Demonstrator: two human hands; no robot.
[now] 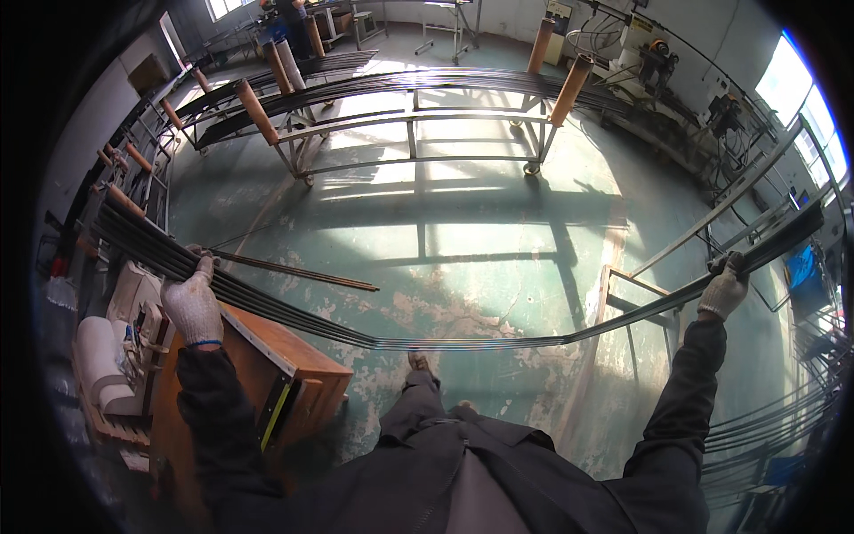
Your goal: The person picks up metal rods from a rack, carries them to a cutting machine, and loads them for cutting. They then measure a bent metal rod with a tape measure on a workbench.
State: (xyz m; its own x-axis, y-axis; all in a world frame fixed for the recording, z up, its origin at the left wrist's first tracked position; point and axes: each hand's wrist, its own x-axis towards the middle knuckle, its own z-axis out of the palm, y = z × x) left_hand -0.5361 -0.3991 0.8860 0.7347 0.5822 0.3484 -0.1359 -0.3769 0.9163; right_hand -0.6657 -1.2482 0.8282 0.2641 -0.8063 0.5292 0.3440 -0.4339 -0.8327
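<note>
A bundle of long, thin dark rods (471,343) stretches across in front of my body, from the left rim of the head view to the right. My left hand (192,310), in a whitish knitted glove, is closed around the bundle on the left. On the right, my right hand (725,290), gloved the same way, grips it with the fingers wrapped over the top. Both arms are spread wide. Past the left hand, a few separate brownish rods (311,274) jut out over the floor.
Ahead stands a wheeled metal rack (414,114) with upright orange-brown posts, loaded with more dark rods. A wooden cabinet (316,365) is close at my left, near a white roll (100,365). At right is a metal frame (636,280); machines (658,58) line the far right wall.
</note>
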